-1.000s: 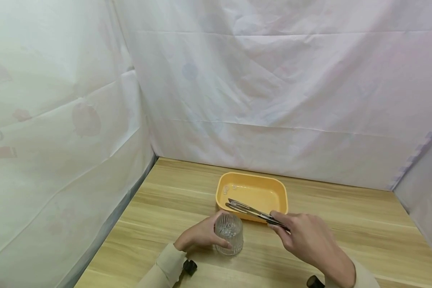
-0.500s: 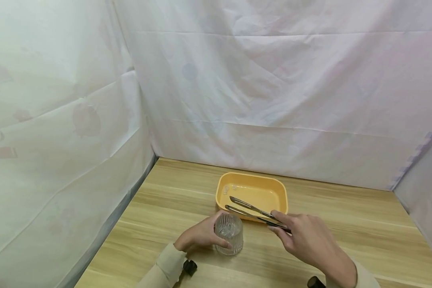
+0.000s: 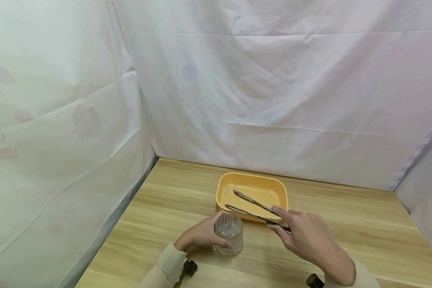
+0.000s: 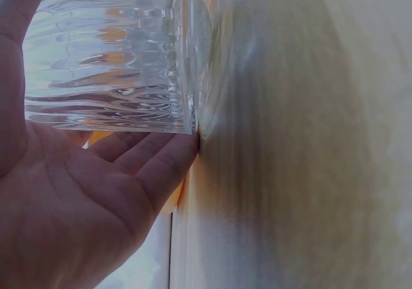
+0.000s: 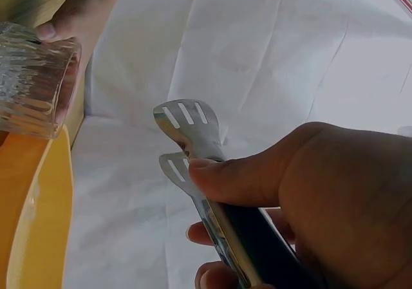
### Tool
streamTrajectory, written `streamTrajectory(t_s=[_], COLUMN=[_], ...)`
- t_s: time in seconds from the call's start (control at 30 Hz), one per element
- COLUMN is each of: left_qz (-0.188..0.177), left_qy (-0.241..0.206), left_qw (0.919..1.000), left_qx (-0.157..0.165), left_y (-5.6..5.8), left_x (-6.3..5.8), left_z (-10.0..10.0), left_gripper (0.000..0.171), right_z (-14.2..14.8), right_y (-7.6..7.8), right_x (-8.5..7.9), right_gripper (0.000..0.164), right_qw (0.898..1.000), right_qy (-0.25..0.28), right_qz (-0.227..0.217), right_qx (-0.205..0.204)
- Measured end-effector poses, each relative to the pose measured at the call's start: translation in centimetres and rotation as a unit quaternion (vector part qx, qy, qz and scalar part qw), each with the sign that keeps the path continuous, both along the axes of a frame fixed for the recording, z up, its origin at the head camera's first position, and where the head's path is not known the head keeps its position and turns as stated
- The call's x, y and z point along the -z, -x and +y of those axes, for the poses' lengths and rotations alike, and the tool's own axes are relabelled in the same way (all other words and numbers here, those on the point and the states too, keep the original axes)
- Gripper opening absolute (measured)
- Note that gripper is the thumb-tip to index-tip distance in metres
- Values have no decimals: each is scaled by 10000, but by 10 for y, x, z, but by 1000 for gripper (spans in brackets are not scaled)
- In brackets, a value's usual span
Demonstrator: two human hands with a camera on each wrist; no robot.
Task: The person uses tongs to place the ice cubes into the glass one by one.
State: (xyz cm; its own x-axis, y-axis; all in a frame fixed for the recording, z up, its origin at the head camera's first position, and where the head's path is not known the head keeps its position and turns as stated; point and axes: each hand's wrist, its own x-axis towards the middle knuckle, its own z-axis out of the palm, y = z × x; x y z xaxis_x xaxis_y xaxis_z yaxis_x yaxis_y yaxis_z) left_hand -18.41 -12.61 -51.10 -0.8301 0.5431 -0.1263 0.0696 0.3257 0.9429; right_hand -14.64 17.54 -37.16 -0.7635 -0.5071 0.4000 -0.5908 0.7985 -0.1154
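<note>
A ribbed clear glass (image 3: 234, 238) stands upright on the wooden table, close to the near side of a yellow tray (image 3: 285, 196). My left hand (image 3: 203, 233) curves round the glass from the left, thumb in front and fingers behind. In the left wrist view the glass (image 4: 109, 64) rests between thumb and fingers, its base at the tabletop. My right hand (image 3: 306, 236) holds metal tongs (image 3: 250, 200), their slotted tips apart and over the near left part of the tray. Nothing shows between the tips of the tongs (image 5: 199, 131) in the right wrist view.
A few small clear pieces (image 3: 226, 189) lie at the left end of the tray. White cloth (image 3: 259, 88) hangs behind the table (image 3: 345, 216) and along its left side. A dark wrist-camera mount (image 3: 190, 267) sits at the left sleeve.
The arms of the tongs have spread apart, the upper tip rising while the lower one stays. The left hand and the glass have stayed in place.
</note>
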Motion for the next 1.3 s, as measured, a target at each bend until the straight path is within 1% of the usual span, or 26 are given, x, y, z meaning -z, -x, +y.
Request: streamTrajectory(t_s=[0.17, 0.27, 0.53, 0.67, 0.73, 0.93, 1.03, 1.1, 1.3], left_qz=[-6, 17, 48, 29, 30, -28, -33, -24, 31], left_qy=[9, 60, 130, 133, 129, 175, 214, 248, 405], left_qw=[10000, 10000, 9999, 9999, 9999, 9998, 9997, 9996, 9991], left_qx=[16, 30, -17, -38, -37, -72, -90, -94, -89], left_y=[0, 0, 1, 1, 1, 0, 1, 1, 2], left_x=[1, 0, 1, 2, 2, 1, 1, 1, 1], left_z=[0, -1, -1, -1, -1, -1, -1, -1, -2], left_gripper=[81, 82, 82, 82, 82, 83, 83, 83, 84], right_z=[-1, -1, -2, -3, -3, -3, -4, -4, -5], right_y=[5, 9, 25, 34, 40, 58, 67, 74, 92], right_x=[2, 4, 9, 12, 14, 24, 29, 34, 49], right_gripper=[39, 41, 40, 40, 41, 36, 38, 38, 36], right_qw=[9999, 9996, 9980, 9947, 9930, 9879, 9843, 9824, 9803], right_qy=[-48, -57, -168, -235, -266, -302, -284, -292, -319], right_qz=[-76, -224, -544, -927, -1068, -1443, -1657, -1750, -1842], right_qx=[84, 144, 282, 391, 425, 475, 537, 579, 641])
